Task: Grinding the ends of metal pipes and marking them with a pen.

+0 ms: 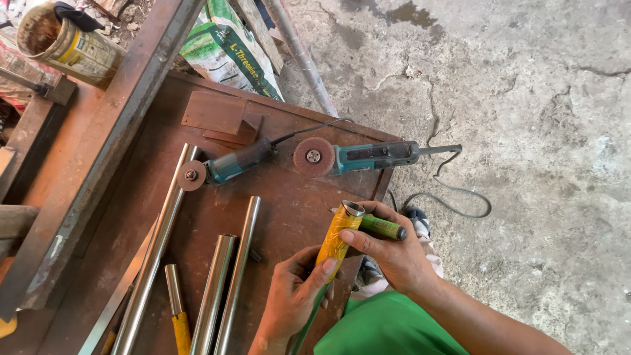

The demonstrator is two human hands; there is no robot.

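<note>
A pipe [336,238] in yellow wrap is clasped by both hands.
Left hand [292,297] is closed low on it, right hand [388,253] at its top with a green marker [382,227], near the grinder [358,158].

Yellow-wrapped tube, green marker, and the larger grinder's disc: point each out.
Yellow-wrapped tube [335,240]: head view, on its yellow wrap.
Green marker [383,227]: head view, mid-barrel.
Larger grinder's disc [313,156]: head view, disc centre.

Two angle grinders [227,164] [358,158] – steel tubes [213,289] beside – on rusty table [289,190].
</note>
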